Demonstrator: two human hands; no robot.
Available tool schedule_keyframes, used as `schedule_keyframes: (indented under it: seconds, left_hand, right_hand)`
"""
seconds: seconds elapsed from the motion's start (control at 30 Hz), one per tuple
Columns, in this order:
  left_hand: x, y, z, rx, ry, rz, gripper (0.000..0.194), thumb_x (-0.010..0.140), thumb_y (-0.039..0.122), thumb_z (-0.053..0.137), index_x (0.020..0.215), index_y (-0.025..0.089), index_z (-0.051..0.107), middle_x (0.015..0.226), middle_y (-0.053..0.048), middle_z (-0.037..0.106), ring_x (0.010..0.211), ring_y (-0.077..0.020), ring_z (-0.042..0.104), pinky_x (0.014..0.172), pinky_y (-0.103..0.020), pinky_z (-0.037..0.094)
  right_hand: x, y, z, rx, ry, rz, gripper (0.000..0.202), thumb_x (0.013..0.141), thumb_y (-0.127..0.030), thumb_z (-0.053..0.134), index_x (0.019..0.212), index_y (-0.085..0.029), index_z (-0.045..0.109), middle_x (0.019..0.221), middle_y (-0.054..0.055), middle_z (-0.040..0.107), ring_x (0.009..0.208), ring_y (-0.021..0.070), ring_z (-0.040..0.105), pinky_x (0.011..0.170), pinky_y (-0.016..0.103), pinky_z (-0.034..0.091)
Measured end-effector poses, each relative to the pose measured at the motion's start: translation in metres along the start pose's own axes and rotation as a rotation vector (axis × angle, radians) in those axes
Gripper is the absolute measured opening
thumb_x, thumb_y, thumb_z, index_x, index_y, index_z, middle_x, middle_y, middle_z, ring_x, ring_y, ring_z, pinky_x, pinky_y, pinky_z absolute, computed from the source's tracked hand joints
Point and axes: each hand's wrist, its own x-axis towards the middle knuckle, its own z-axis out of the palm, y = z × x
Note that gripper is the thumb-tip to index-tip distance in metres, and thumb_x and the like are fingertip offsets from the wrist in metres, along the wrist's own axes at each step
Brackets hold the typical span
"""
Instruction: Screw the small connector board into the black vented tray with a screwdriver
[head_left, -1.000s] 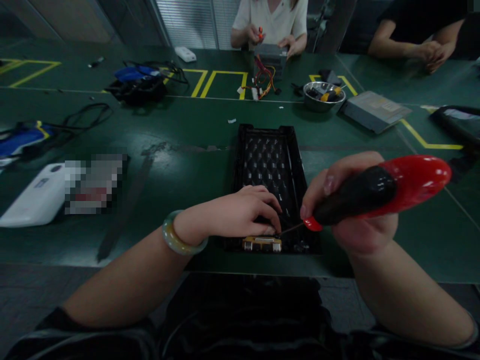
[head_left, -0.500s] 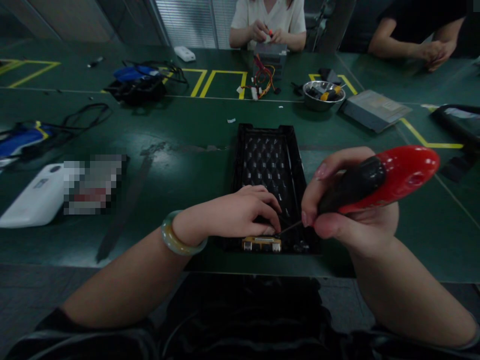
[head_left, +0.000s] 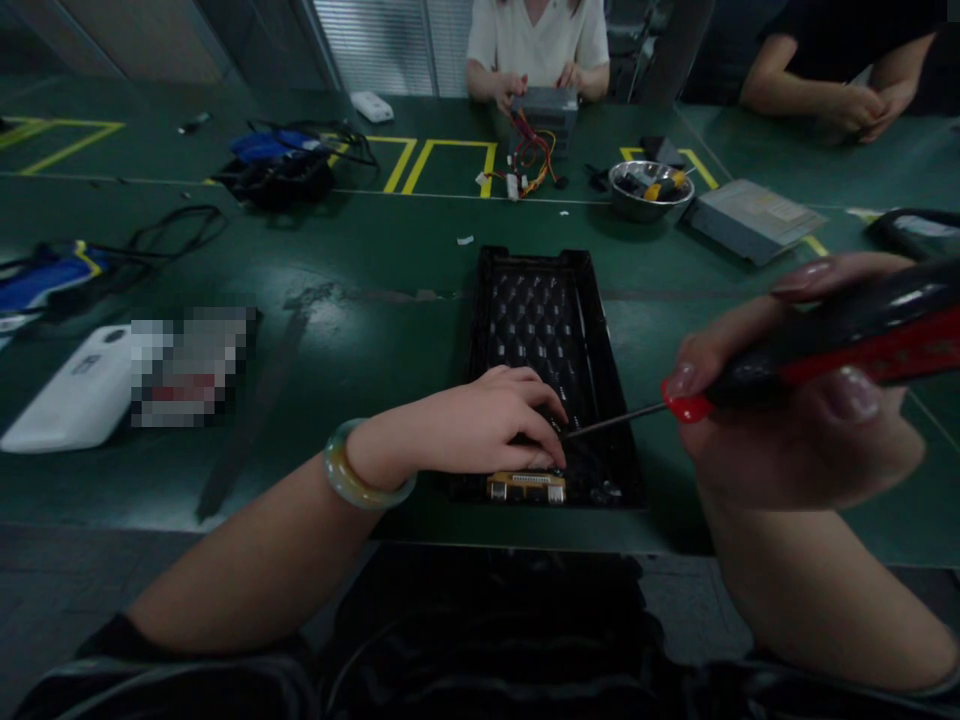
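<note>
A black plastic panel (head_left: 611, 400) with a patterned inside lies near the table's front edge. Across its near end rests my left hand (head_left: 487, 425), fingertips pinched by the small circuit board (head_left: 525, 487); whatever they grip is too small to make out. The board has silver ports and sits at the panel's near edge. My right hand (head_left: 795, 400) is wrapped round a red and black screwdriver (head_left: 840, 325) to the right of the panel. Its thin shaft points left, the tip close to my left fingertips.
Left on the green table (head_left: 375, 350) are a white device (head_left: 67, 395) and a blurred-out flat item (head_left: 199, 370). Beyond lie a blue and black bundle (head_left: 277, 165), a metal bowl (head_left: 649, 192) of tools and a grey metal box (head_left: 754, 220). Two people sit opposite, one touching a power supply (head_left: 551, 110).
My right hand has moved right with the screwdriver, whose shaft now shows more and lies flatter. My left hand is nearly unmoved. The person opposite has lowered their hands to the power supply.
</note>
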Motion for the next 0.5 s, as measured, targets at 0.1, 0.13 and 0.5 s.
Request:
schedule_keyframes:
  seconds: [0.1,0.13,0.5]
  left_hand:
    - [-0.004,-0.001,-0.008,0.026,0.006,0.020,0.022,0.096,0.033,0.056,0.109,0.036,0.074,0.128,-0.001,0.063,0.119,-0.0207,0.050,0.104,-0.037,0.030]
    - [-0.007,-0.002,-0.012,0.037,0.013,0.013,0.023,0.096,0.033,0.056,0.110,0.036,0.074,0.127,-0.001,0.064,0.117,-0.0199,0.051,0.103,-0.037,0.029]
    - [-0.036,-0.009,-0.023,0.300,0.020,-0.235,0.008,0.081,0.035,0.071,0.078,0.030,0.076,0.091,0.000,0.064,0.095,-0.0204,0.052,0.090,-0.040,0.026]
  right_hand:
    - [0.002,0.010,-0.003,-0.073,0.121,-0.075,0.016,0.078,-0.026,0.064,0.092,-0.023,0.069,0.074,0.000,0.057,0.049,0.0103,0.055,0.029,0.024,0.027]
    - [0.002,0.014,-0.004,-0.108,0.139,-0.081,0.015,0.078,-0.026,0.064,0.093,-0.024,0.068,0.077,0.000,0.059,0.050,0.0103,0.055,0.030,0.024,0.028]
    - [-0.017,0.039,-0.011,-0.233,-0.145,0.072,0.032,0.084,-0.036,0.070,0.113,-0.031,0.056,0.088,0.001,0.065,0.065,0.0186,0.062,0.053,0.035,0.048]
